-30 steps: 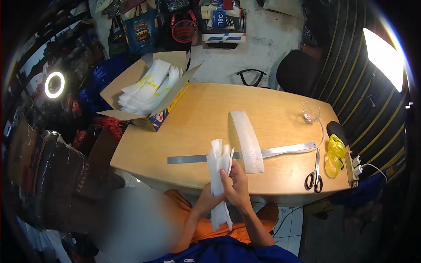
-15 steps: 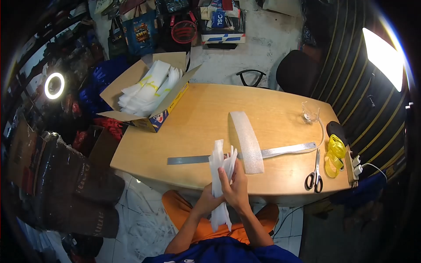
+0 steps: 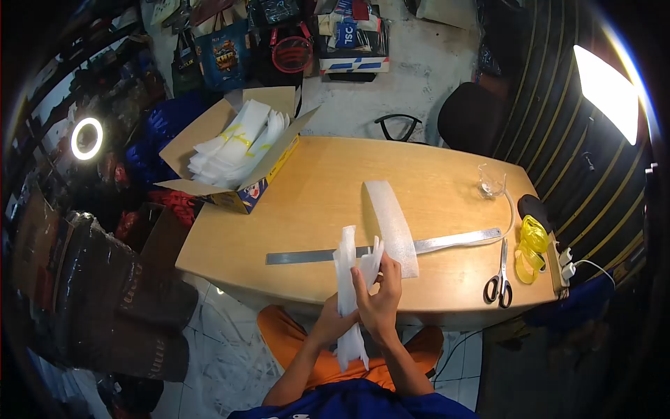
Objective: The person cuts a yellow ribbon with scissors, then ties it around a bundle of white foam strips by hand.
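A bunch of white foam strips [image 3: 345,279] stands roughly upright between my hands at the table's front edge. My left hand [image 3: 332,322] is wrapped round the lower part of the bunch, whose ends hang down over my lap. Higher up, my right hand [image 3: 381,297] has its fingers on the upper right side of the strips, with the thumb raised in front. Just beyond, one wide white foam strip [image 3: 392,227] lies across a long metal ruler [image 3: 300,257] on the table.
An open cardboard box [image 3: 276,164] holds more foam strips tied with yellow ribbon. At the right lie scissors [image 3: 504,276], a roll of yellow ribbon [image 3: 533,241], a clear plastic piece [image 3: 491,183] and a power strip [image 3: 560,269]. Wrapped bundles [image 3: 132,307] stand left of the table.
My right hand has shifted slightly right and up, and the right-hand strips spread a little away from the others. My left hand keeps its place.
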Demonstrator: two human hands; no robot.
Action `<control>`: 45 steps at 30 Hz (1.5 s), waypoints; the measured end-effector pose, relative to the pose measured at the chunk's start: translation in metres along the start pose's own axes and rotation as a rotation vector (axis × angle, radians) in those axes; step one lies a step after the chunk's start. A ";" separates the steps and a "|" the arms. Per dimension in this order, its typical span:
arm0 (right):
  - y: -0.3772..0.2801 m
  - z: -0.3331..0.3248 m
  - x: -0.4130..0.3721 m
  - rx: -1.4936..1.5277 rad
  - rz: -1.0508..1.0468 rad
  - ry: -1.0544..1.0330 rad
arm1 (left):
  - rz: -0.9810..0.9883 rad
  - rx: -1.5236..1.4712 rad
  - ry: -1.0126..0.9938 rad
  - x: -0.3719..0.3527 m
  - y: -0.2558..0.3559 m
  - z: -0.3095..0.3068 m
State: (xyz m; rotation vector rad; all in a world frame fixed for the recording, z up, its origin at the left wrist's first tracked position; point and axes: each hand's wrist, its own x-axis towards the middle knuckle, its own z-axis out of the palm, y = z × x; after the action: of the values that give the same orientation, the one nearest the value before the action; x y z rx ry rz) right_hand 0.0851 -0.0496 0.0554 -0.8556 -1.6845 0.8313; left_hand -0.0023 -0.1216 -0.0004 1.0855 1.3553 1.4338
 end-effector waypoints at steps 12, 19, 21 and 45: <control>-0.002 -0.005 0.001 -0.015 -0.023 -0.078 | -0.011 0.055 -0.033 -0.002 0.002 0.001; -0.020 -0.008 0.001 0.236 0.098 -0.310 | 0.020 0.019 -0.106 -0.003 -0.005 -0.003; -0.020 -0.008 0.001 0.132 0.077 -0.320 | -0.028 0.089 -0.135 -0.005 -0.003 -0.007; 0.010 -0.024 -0.034 0.211 0.156 -0.790 | 0.115 -0.613 0.107 0.004 0.027 -0.003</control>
State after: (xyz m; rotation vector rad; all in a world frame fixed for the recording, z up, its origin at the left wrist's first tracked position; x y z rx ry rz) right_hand 0.1175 -0.0705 0.0367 -0.5375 -2.1545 1.5657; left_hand -0.0066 -0.1200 0.0265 0.6943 0.8322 1.8480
